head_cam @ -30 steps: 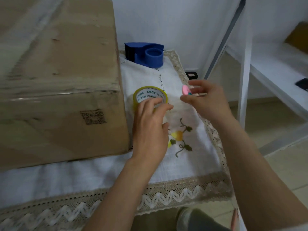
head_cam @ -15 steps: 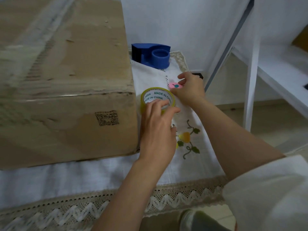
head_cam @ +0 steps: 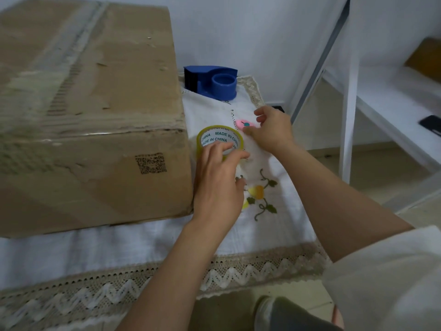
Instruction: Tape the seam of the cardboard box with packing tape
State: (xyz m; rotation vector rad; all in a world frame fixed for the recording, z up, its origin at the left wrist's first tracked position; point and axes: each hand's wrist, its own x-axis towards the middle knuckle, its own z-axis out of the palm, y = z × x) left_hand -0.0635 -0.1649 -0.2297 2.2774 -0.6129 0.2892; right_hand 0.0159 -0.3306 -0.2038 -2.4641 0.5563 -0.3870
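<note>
Right hand (head_cam: 270,131), lowered since a second ago, sets the pink cutter (head_cam: 245,123) down, fingers still pinching it; left hand (head_cam: 218,180) grips the tape roll (head_cam: 219,139), so taping can begin.

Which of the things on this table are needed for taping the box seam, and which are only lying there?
For the job:
- cardboard box
- tape roll, gripped by the left hand
- blue tape dispenser, standing with no roll on it
- small pink tool at the right hand, perhaps a cutter

Only lying about:
- embroidered tablecloth
- dark object on the white shelf
</note>
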